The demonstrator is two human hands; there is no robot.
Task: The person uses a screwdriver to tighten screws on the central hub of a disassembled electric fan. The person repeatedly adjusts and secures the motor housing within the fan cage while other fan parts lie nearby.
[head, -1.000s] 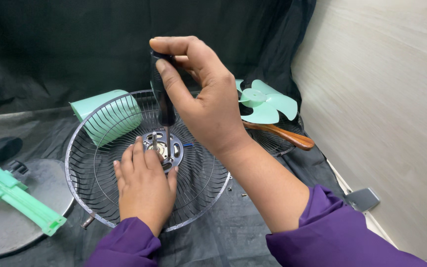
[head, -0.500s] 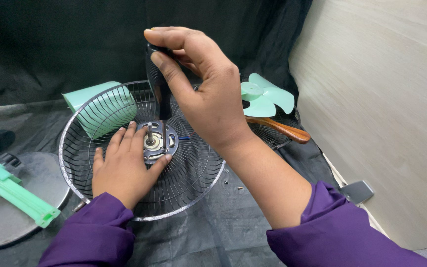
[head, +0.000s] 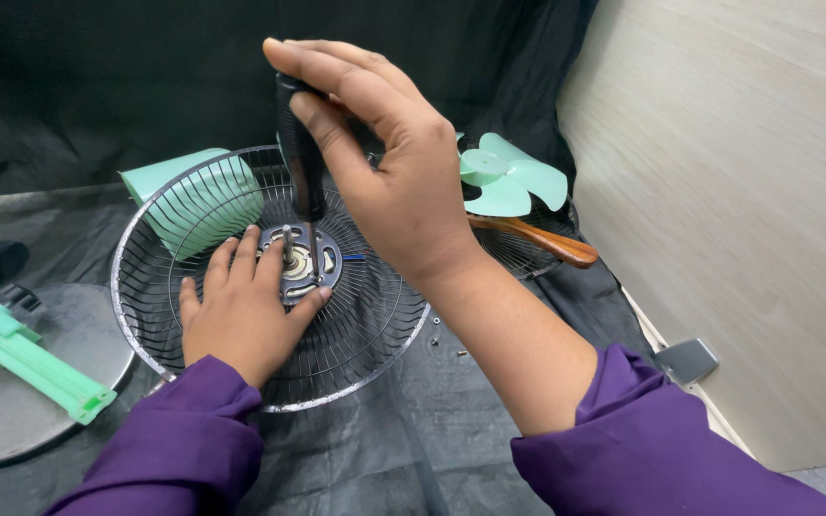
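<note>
A round wire fan guard (head: 375, 334) lies on black cloth, with a metal motor hub (head: 310, 264) at its centre. My left hand (head: 241, 311) rests flat on the guard, fingers spread around the hub. My right hand (head: 394, 172) grips the black handle of a screwdriver (head: 303, 158), held upright with its tip down at the hub. A mint-green motor cover (head: 193, 201) lies behind the guard's left side.
A mint-green fan blade (head: 509, 177) and a brown wooden handle (head: 547, 244) lie at the right. A grey round base (head: 11, 401) with a green bracket (head: 21, 354) sits left. Small screws (head: 446, 339) lie by the guard. A pale wall panel (head: 748, 191) stands at the right.
My left hand has slid left and flattened on the guard beside the hub. My right hand stays upright on the screwdriver, turning slightly.
</note>
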